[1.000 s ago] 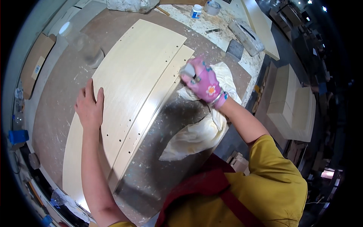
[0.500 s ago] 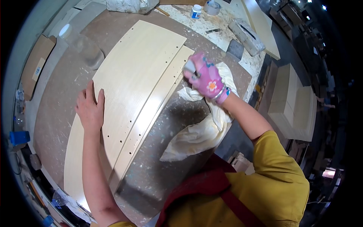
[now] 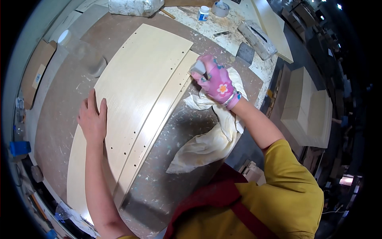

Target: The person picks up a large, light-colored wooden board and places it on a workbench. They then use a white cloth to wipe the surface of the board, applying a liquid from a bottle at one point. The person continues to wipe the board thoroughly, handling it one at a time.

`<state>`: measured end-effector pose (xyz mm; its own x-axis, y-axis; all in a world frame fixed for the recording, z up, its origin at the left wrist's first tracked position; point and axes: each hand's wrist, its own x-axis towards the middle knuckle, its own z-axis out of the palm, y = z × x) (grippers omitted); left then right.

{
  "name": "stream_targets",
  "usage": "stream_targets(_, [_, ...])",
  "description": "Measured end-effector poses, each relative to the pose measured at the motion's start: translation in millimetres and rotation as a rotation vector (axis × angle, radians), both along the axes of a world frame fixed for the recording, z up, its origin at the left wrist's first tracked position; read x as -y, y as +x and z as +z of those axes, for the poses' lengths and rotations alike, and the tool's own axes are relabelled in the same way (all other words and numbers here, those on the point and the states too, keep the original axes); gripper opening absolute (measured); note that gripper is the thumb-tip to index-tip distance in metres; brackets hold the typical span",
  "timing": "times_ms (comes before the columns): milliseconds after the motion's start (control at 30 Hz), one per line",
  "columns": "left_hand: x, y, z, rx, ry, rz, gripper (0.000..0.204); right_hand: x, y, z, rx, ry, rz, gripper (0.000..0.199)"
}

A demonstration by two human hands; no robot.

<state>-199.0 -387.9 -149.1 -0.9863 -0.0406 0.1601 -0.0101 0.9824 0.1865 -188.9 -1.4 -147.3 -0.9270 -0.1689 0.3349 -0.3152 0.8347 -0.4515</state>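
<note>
Pale wooden panels [image 3: 131,91] with small drilled holes lie overlapped on the worktable, the top one with a curved far left edge. My bare left hand [image 3: 93,121] rests flat near that left edge, its fingers apart. On my right hand [image 3: 217,81] is a pink flowered glove. Its fingers are closed round a small grey sanding block [image 3: 197,68], held at the right edge of the lower panel near its far end. A crumpled cream cloth [image 3: 203,149] lies beneath and beside my right wrist, trailing toward me along the table's edge.
The brown worktable [image 3: 55,131] is speckled with paint. A clear bottle [image 3: 85,55] stands beyond the panels at left. Toward the far side are a small white jar [image 3: 203,14], a tape roll [image 3: 220,8] and a plastic-wrapped bundle [image 3: 256,38]. Stacked boards [image 3: 306,107] stand at right.
My right hand has slid a little farther away along the panel's edge with the sanding block. My left hand stays in place on the panel; the whole view has shifted slightly.
</note>
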Motion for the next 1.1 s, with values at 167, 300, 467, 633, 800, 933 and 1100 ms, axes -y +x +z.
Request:
stream_targets(167, [0, 0, 0, -0.011, -0.020, -0.015, 0.053, -6, -5, 2, -0.153, -0.023, -0.310, 0.047])
stream_targets(300, [1, 0, -1, -0.001, 0.005, -0.001, 0.053, -14, -6, -1, 0.138, -0.043, -0.150, 0.050])
stream_targets(467, [1, 0, -1, -0.032, -0.014, -0.023, 0.052, -21, -14, -7, -0.136, -0.077, -0.289, 0.047])
stream_targets(633, [1, -1, -2, -0.019, -0.002, -0.011, 0.052, -28, -21, -2, 0.004, -0.014, -0.167, 0.042])
stream_targets(800, [0, -2, 0, -0.037, -0.016, -0.007, 0.052, -27, -20, -2, 0.006, -0.165, -0.287, 0.045])
stream_targets(933, [-1, -1, 1, 0.026, 0.084, 0.004, 0.052, -25, -22, 2, -0.033, -0.019, -0.262, 0.044])
stream_targets(1100, [-1, 0, 2, 0.006, 0.003, 0.016, 0.052, -6, -5, 17, 0.036, -0.113, -0.271, 0.045])
